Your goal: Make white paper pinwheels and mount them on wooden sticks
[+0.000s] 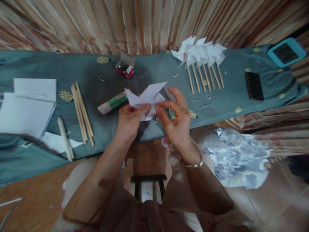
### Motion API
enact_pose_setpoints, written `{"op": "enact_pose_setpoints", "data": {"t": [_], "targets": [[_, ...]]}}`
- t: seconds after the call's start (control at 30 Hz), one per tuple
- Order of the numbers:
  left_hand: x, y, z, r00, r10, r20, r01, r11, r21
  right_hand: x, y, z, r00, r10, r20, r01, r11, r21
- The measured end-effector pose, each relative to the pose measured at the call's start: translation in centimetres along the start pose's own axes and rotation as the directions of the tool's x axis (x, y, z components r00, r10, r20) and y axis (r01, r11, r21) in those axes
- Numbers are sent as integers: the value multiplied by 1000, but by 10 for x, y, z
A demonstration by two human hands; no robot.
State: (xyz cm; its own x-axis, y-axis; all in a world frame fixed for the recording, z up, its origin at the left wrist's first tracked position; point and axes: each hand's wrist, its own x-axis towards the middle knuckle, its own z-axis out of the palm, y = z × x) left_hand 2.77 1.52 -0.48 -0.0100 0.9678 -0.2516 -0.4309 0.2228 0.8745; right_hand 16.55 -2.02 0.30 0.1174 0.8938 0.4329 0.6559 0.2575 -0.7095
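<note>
Both hands hold a white paper pinwheel (148,100) in front of me, above the table's near edge. My left hand (131,120) grips its left side, the thumb pressed on the paper near the middle. With thumb and index finger pinched at the centre, my right hand (176,117) touches it from the right; anything tiny between those fingertips is hidden. Behind the left hand lies a green and white tube (113,102). A small red box (125,68) of shiny metal pins stands open farther back. Partly covered by the right hand is a yellowish ring (172,112), perhaps tape.
Finished pinwheels on sticks (201,53) lie at the back right, near a phone (254,85) and a blue-framed device (286,52). Leftward are wooden sticks (80,112), a white paper stack (26,112) and a pale cutter-like tool (64,137). A bag of paper scraps (238,158) sits on the floor.
</note>
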Motion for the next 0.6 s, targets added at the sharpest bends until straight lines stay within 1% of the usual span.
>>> {"op": "enact_pose_setpoints", "data": {"t": [0.07, 0.17, 0.27, 0.37, 0.5, 0.6], "targets": [[4, 4, -3, 999, 22, -23, -22, 1000, -19, 3, 6, -7, 999, 11, -32, -11, 1000, -4], [10, 13, -10, 995, 86, -55, -89, 995, -50, 7, 19, -20, 996, 60, -69, -62, 998, -30], [13, 21, -15, 985, 156, -78, -162, 984, -80, 8, 34, -27, 992, 110, -55, -114, 989, -94], [12, 24, -19, 979, 185, -84, -192, 978, -77, 4, 44, -27, 992, 121, 18, -115, 973, -198], [12, 22, -21, 977, 197, -81, -201, 979, -40, 0, 48, -22, 975, 123, 182, -60, 946, -318], [13, 20, -23, 978, 195, -70, -196, 981, 1, -1, 48, -18, 965, 135, 223, -43, 927, -373]]}}
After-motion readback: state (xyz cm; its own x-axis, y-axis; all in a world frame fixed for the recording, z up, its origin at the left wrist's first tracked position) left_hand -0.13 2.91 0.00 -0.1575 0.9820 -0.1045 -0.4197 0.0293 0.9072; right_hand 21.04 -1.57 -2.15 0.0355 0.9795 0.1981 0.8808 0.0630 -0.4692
